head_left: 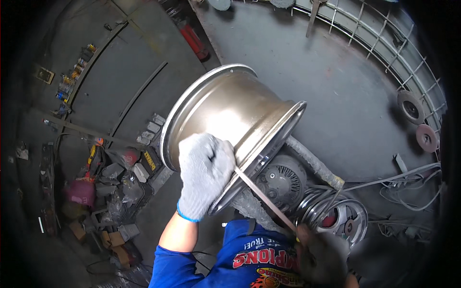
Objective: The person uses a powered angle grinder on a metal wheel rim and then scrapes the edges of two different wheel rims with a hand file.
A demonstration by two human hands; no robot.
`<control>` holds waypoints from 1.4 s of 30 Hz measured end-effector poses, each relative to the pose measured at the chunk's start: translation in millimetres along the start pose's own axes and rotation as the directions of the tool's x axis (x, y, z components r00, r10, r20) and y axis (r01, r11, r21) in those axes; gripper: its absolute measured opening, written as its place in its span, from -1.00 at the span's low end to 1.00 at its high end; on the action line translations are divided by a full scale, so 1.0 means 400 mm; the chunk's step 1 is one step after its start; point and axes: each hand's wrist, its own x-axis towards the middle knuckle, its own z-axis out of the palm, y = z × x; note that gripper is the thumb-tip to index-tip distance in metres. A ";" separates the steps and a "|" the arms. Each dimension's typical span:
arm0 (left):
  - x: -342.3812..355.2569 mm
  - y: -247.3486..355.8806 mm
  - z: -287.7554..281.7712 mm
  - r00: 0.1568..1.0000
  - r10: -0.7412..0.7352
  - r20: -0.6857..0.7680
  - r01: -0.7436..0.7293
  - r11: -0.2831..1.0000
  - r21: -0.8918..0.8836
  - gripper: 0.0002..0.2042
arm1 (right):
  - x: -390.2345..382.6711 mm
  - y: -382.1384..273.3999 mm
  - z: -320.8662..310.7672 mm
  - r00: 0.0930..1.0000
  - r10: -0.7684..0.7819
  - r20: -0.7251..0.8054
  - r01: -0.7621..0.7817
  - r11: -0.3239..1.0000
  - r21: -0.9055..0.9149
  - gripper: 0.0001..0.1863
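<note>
A bare metal wheel rim lies tilted on its side in front of me, its barrel shiny and its lip dented-looking at the lower right. My left hand, in a pale knit glove with a blue cuff, is curled closed against the near side of the rim. From under its fingers a long narrow flat bar, like a file, crosses the rim's lower lip. The bar's other end runs into my right hand, which is gloved and smeared by motion; a bit of yellow shows there.
More wheels lie at the lower right, beside a dusty wheel face and a crusted pipe. Grinding discs hang by a wire grid. Clutter and boxes fill the left; a red cylinder stands behind.
</note>
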 end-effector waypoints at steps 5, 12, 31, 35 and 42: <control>0.118 -0.108 0.002 0.970 -0.222 -0.095 0.233 0.965 0.119 -0.69 | 0.194 -0.005 0.041 0.996 -0.023 -0.092 0.019 0.999 -0.047 -0.46; 0.008 0.019 -0.014 0.998 -0.009 0.061 0.000 0.988 0.154 -0.70 | -0.007 0.001 -0.006 0.996 0.070 0.059 -0.065 0.994 -0.085 -0.43; 0.102 -0.084 -0.004 0.964 -0.260 -0.054 0.266 0.950 0.164 -0.71 | 0.159 0.010 0.028 1.000 0.012 -0.024 -0.015 0.990 -0.140 -0.46; 0.058 -0.029 -0.026 0.966 -0.256 0.046 0.250 0.962 0.107 -0.73 | 0.093 -0.003 -0.005 1.000 0.023 0.016 -0.020 0.989 -0.148 -0.53; 0.070 -0.044 -0.009 0.959 -0.281 0.016 0.279 0.956 0.094 -0.70 | 0.124 -0.029 0.009 0.993 0.105 -0.046 -0.109 0.990 -0.088 -0.50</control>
